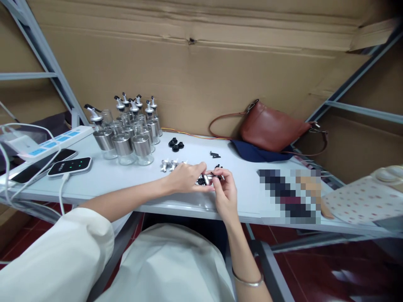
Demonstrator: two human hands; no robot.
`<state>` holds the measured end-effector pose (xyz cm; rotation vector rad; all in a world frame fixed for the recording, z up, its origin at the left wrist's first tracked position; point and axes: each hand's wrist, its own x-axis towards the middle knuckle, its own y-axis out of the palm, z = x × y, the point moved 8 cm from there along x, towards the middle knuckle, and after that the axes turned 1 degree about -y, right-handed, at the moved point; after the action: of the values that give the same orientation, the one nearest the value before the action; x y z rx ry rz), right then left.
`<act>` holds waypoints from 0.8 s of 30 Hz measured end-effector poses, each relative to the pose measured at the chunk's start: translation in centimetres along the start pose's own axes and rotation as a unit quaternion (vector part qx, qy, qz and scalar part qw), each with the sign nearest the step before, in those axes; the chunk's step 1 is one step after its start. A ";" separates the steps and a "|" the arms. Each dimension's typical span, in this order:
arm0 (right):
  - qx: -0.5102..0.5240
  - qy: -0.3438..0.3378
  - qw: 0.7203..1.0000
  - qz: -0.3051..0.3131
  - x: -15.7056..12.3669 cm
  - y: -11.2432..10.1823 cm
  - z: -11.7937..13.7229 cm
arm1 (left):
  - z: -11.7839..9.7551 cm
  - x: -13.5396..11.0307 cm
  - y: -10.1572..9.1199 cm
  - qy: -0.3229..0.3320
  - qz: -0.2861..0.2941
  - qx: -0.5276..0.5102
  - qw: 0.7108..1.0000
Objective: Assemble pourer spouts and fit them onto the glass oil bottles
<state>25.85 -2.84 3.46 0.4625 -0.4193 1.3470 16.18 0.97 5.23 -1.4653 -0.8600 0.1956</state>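
My left hand (185,176) and my right hand (225,191) meet over the front of the white table (220,201). Both pinch a small pourer spout (206,179), a silver piece with a black ribbed stopper. My right fingertips grip a small black part at its right end. Two more silver spouts (168,165) lie just behind my left hand. Several glass bottles with steel bands and fitted spouts (132,130) stand in a cluster at the back left.
Black round caps (175,144) and small black clips (215,154) lie mid-table. A brown leather bag (270,128) on blue cloth sits at the back right. Phones (69,166) and a power strip (53,142) with cables occupy the left edge. Cardboard lines the wall.
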 end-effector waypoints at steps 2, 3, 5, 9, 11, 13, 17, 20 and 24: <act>-0.001 -0.010 1.000 0.004 -0.1 0.1 0.2 | 0.2 0.0 0.2 0.009 -0.005 0.028 1.000; 0.002 -0.014 1.000 0.002 -0.1 0.1 0.2 | 0.2 0.0 0.4 0.017 -0.007 0.037 0.999; -0.002 -0.019 1.000 -0.007 -0.2 -0.2 0.1 | 0.2 0.1 0.6 0.036 -0.014 0.042 0.998; -0.104 -0.033 0.992 -0.058 -0.3 -1.1 0.1 | 0.1 0.1 0.4 0.044 -0.045 0.040 0.997; -0.165 -0.027 0.984 -0.058 -0.2 -1.2 0.0 | 0.2 0.0 0.1 0.036 -0.056 0.039 0.997; -0.204 -0.010 0.978 -0.028 -0.1 -0.6 -0.2 | 0.3 0.0 0.1 0.033 -0.056 0.025 0.998; -0.248 0.021 0.969 0.007 -0.4 0.1 -0.8 | 0.4 -0.2 0.9 0.053 -0.045 -0.002 0.998; -0.250 0.055 0.967 0.005 -0.7 0.1 -1.4 | 0.1 -0.3 1.3 0.080 -0.057 0.008 0.995; -0.143 0.115 0.983 -0.018 -0.9 -0.4 -2.3 | -1.1 -0.6 1.4 0.133 -0.071 0.035 0.988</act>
<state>26.18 -2.44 1.04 0.0735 -0.4029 1.2643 16.98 -0.03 3.88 -1.3222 -0.7283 -0.0752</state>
